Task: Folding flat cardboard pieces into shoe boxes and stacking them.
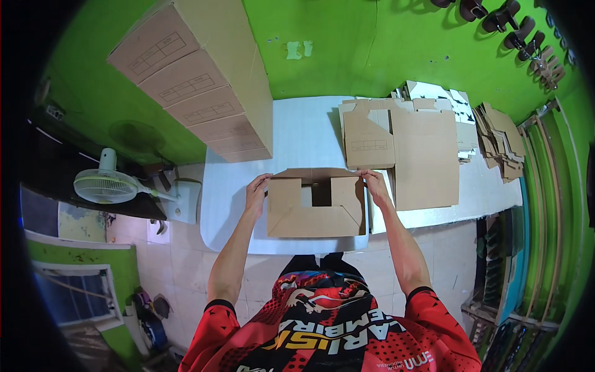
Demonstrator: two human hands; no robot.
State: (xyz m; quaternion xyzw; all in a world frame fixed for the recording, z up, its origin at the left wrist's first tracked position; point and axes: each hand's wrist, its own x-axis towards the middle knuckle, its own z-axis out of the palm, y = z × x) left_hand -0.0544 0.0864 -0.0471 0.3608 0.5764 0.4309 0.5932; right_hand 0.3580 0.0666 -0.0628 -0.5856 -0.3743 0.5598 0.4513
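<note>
Bare tabletop [297,133] between box stack [211,93], flat cartons [421,155]

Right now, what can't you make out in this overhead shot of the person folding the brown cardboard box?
- Head view: inside of the half-folded brown cardboard box, hidden by its flaps.
- Fingertips of left hand and right hand, tucked behind the box edges.
- Shoes on the green wall, warped at the fisheye rim.

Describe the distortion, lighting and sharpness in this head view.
Head view: strong fisheye bending, black corners; the white table edges curve. Even, bright light, soft shadow beside the half-folded cardboard box held by the left hand and right hand. Centre sharp; rim detail softer.
</note>
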